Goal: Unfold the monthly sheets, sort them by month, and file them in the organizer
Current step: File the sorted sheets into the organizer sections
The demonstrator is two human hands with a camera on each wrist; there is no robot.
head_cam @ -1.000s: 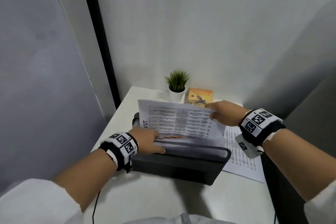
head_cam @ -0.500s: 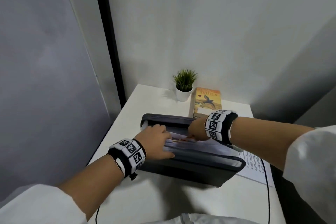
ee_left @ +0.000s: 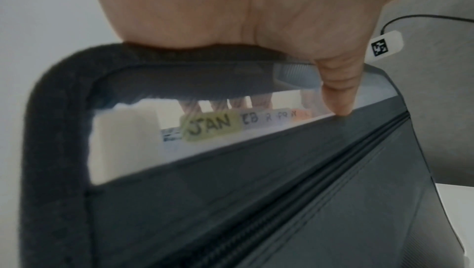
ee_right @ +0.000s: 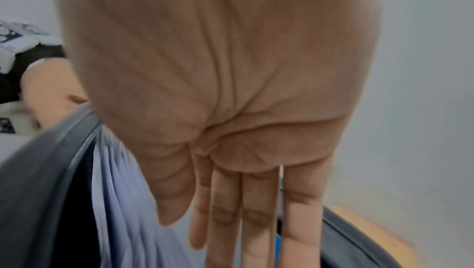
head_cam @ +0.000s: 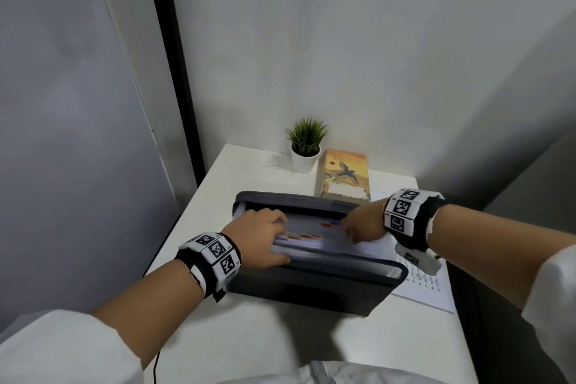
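One organizer (head_cam: 314, 287), one book (head_cam: 344, 174) and one potted plant (head_cam: 305, 146) are being shown. Two hands are being seen: left hand (head_cam: 258, 238), right hand (head_cam: 364, 226). One loose sheet (head_cam: 427, 290) is being counted.

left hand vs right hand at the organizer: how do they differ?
The left hand grips the near-left part of the organizer, thumb on the near side of the dividers and fingers curled in among them; the right hand reaches in from the right with straight fingers. The left hand sits by the JAN tab, the right hand nearer the far wall. Both are inside the open organizer.
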